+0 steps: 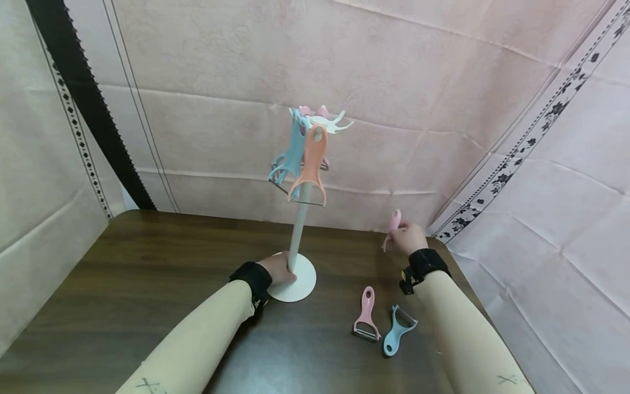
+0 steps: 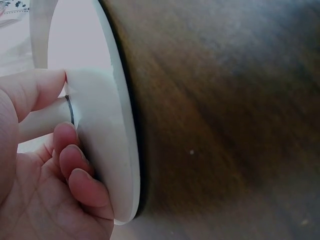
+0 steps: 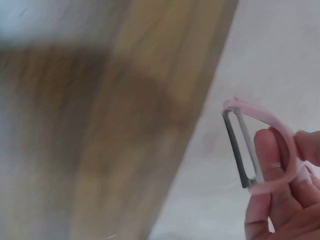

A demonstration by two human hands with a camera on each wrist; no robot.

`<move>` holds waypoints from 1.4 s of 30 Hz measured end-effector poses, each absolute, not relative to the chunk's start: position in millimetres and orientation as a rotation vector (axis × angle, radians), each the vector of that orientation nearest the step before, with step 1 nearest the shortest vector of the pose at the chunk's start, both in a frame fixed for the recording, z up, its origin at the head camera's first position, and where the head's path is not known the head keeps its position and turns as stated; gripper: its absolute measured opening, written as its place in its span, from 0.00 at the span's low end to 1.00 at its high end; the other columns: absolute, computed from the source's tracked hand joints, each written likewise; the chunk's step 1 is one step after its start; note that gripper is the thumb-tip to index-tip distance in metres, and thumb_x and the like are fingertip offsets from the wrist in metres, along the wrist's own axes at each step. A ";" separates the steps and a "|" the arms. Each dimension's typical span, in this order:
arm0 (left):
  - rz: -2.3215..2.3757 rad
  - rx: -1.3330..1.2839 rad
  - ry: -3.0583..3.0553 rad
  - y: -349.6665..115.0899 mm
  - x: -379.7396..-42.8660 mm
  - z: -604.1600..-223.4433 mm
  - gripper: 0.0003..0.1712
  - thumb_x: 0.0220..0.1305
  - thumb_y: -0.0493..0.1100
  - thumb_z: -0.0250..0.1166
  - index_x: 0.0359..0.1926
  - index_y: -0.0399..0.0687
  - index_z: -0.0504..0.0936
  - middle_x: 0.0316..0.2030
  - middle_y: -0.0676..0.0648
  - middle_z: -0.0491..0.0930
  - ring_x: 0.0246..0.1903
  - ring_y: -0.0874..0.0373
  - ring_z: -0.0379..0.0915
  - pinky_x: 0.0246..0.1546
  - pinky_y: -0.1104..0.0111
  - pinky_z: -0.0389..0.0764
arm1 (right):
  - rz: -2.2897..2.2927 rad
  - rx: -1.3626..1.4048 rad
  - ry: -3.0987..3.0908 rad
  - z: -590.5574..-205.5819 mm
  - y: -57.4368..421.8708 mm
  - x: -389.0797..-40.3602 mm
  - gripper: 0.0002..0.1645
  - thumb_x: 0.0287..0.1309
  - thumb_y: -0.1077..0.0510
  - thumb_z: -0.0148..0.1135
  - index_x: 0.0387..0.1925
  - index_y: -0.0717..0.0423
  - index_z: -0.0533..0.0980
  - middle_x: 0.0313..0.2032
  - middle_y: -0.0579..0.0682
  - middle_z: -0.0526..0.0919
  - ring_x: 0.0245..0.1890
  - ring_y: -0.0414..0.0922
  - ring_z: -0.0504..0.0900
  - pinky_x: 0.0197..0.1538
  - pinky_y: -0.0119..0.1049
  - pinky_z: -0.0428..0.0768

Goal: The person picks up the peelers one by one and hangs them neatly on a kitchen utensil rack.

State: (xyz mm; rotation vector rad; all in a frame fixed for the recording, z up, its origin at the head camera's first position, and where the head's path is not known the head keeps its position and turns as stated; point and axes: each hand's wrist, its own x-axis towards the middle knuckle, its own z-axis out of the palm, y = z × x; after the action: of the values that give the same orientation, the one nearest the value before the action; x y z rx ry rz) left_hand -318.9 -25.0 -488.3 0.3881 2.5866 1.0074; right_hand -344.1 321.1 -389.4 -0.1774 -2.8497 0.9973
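My left hand (image 1: 279, 268) grips the pole of a white stand (image 1: 298, 232) low down, just above its round base (image 2: 107, 125); in the left wrist view the thumb and fingers (image 2: 82, 187) curl round it. Up in the air at the right, my right hand (image 1: 409, 239) pinches a pink peeler (image 1: 395, 220); the right wrist view shows its metal blade (image 3: 241, 147) pointing away from the fingers. From the stand's top hooks hang an orange peeler (image 1: 315, 156) in front and blue peelers (image 1: 295, 145) at the left, with pink ones partly hidden behind.
Another pink peeler (image 1: 367, 309) and a blue peeler (image 1: 397, 331) lie on the brown wooden table (image 1: 147, 284), right of the stand. Pale cloth (image 1: 221, 131) hangs behind the table and along both sides. A bare white hook (image 1: 339, 123) points right at the stand's top.
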 end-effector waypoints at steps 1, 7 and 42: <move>1.006 0.387 2.586 -24.5 -318.6 -488.0 0.29 0.56 0.39 0.69 0.57 0.34 0.70 0.49 0.39 0.78 0.47 0.48 0.73 0.55 0.53 0.70 | 1.002 -0.136 -2.832 -385.4 315.4 -344.7 0.22 0.68 0.52 0.50 0.52 0.66 0.75 0.37 0.59 0.86 0.39 0.53 0.83 0.41 0.41 0.74; 1.018 0.407 2.596 -22.0 -318.2 -489.1 0.27 0.56 0.39 0.69 0.55 0.34 0.71 0.47 0.40 0.79 0.45 0.49 0.73 0.55 0.53 0.70 | 1.084 0.071 -2.738 -362.8 287.5 -343.6 0.21 0.70 0.55 0.50 0.57 0.66 0.69 0.40 0.60 0.85 0.41 0.52 0.85 0.44 0.44 0.78; 0.987 0.373 2.595 -26.5 -315.2 -485.5 0.30 0.59 0.40 0.66 0.60 0.34 0.67 0.50 0.38 0.77 0.49 0.47 0.72 0.57 0.52 0.69 | 1.060 0.592 -2.357 -215.7 160.5 -296.5 0.19 0.68 0.59 0.54 0.59 0.57 0.69 0.48 0.51 0.83 0.44 0.37 0.82 0.49 0.31 0.77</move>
State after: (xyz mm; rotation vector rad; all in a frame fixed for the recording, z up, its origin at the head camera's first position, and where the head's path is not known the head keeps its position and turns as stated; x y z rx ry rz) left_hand -315.2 -26.5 -485.5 0.3727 2.5950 0.9867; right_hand -296.5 160.5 -215.7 0.5921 -2.3566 1.0601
